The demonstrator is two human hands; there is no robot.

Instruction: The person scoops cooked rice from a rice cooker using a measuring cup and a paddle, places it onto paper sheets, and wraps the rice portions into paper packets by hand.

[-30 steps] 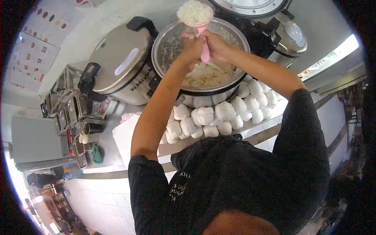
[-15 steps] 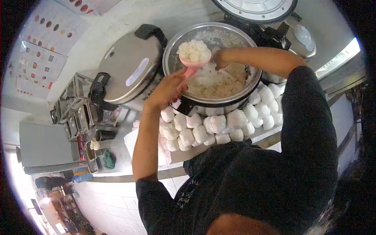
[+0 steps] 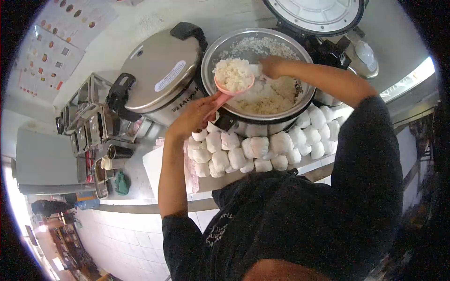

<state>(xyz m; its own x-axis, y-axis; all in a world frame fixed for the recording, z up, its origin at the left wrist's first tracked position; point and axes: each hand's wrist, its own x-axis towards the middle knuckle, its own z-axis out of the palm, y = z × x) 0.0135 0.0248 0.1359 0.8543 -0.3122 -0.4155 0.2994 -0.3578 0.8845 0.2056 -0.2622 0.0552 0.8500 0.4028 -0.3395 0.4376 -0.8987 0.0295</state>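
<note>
My left hand (image 3: 193,114) is closed around the handle of a pink scoop (image 3: 224,98). Cooked white rice (image 3: 233,74) is heaped in its cup, above the near left part of a wide metal pot (image 3: 209,83). Over the far right side of the pot, my right hand (image 3: 273,67) is closed. A white rice paddle (image 3: 256,70) seems to be in its grip, with its blade against the scoop's rice. More rice (image 3: 269,104) covers the bottom and clings to the far wall of the pot. Haze blurs part of the inside.
Several white wrapped bundles (image 3: 258,146) are packed along the counter before the pot. On the left stands a lidded cooker (image 3: 157,70). An opened round lid (image 3: 316,14) rises behind the pot. Metal containers (image 3: 96,129) and a green cloth (image 3: 122,183) lie farther left.
The right hand has risen from the rice, and the paddle has come up beside the scoop. The scoop's heap now faces the camera more. The view has shifted slightly.
</note>
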